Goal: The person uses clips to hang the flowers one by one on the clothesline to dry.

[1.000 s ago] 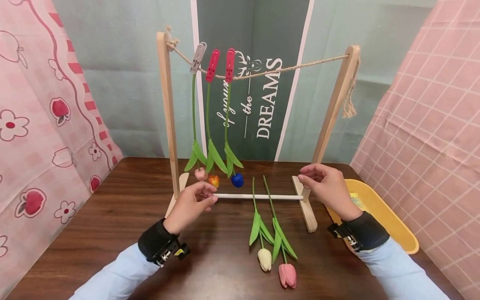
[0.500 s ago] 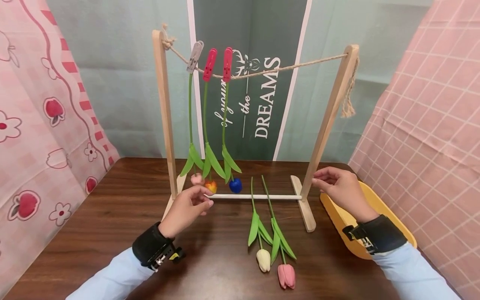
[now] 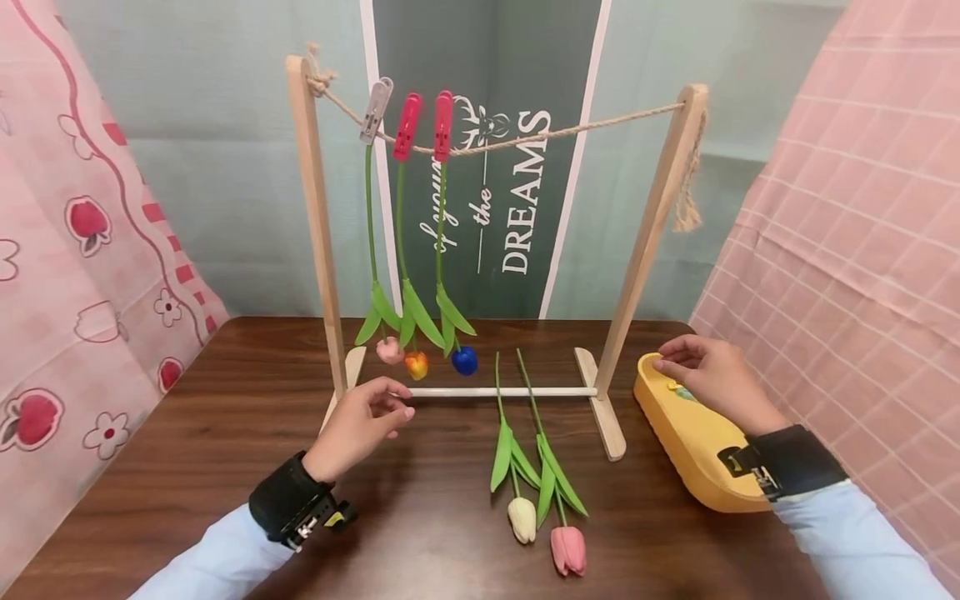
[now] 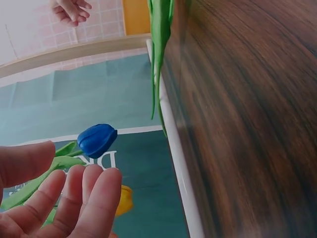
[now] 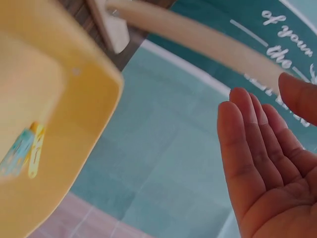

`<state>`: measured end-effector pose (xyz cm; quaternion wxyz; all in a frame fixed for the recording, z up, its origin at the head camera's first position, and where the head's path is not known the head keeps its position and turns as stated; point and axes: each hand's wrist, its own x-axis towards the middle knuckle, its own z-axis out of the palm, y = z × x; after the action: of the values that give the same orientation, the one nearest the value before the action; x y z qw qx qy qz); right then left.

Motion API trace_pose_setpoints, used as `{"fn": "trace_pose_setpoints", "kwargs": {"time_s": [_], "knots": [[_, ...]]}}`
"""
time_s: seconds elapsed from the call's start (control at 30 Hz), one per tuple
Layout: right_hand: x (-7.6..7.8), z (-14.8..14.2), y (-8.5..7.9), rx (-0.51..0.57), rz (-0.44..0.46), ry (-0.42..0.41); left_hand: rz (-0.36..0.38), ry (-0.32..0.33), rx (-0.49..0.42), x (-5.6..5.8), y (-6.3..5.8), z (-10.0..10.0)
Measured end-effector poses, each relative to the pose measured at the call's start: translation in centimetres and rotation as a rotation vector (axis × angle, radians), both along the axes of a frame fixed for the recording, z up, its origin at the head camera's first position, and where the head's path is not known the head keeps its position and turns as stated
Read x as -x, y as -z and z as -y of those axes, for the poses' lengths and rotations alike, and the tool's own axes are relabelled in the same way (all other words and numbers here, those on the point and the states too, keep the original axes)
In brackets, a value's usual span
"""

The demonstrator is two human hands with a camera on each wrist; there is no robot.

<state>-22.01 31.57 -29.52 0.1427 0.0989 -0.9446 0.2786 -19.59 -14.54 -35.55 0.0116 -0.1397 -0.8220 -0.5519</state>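
My left hand (image 3: 363, 425) hovers at the left of the frame's white bar, relaxed and holding nothing. Just beyond it hang a pale pink tulip (image 3: 390, 350), an orange tulip (image 3: 417, 365) and a blue tulip (image 3: 465, 360), blooms down. A grey clothespin (image 3: 376, 110) and two red clothespins (image 3: 407, 127) clip their stems to the rope (image 3: 570, 131). Over the yellow tray (image 3: 686, 446) at right is my right hand (image 3: 720, 379), fingers loosely bent around nothing. The right wrist view shows a yellow clothespin (image 5: 35, 151) and a teal one (image 5: 17, 152) in the tray.
A cream tulip (image 3: 522, 520) and a pink tulip (image 3: 568, 550) lie on the brown table (image 3: 420, 517), stems across the white bar (image 3: 457, 392). Wooden posts (image 3: 648, 242) hold the rope at both ends. Pink cloths hang at the sides.
My right hand has moved right, from beside the right post to above the yellow tray. My left hand has drawn slightly back and left. The view has shifted a little.
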Motion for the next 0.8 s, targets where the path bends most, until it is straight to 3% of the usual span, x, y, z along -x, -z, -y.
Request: {"fn": "trace_pose_setpoints", "kwargs": {"time_s": [0.43, 0.8], "knots": [[1.6, -3.4, 0.4, -0.062, 0.092, -0.005, -0.026, -0.007, 0.047, -0.1, 0.3, 1.1], [2.6, -6.9, 2.2, -0.139, 0.171, 0.046, -0.007, -0.001, 0.094, -0.1, 0.6, 1.4]]}}
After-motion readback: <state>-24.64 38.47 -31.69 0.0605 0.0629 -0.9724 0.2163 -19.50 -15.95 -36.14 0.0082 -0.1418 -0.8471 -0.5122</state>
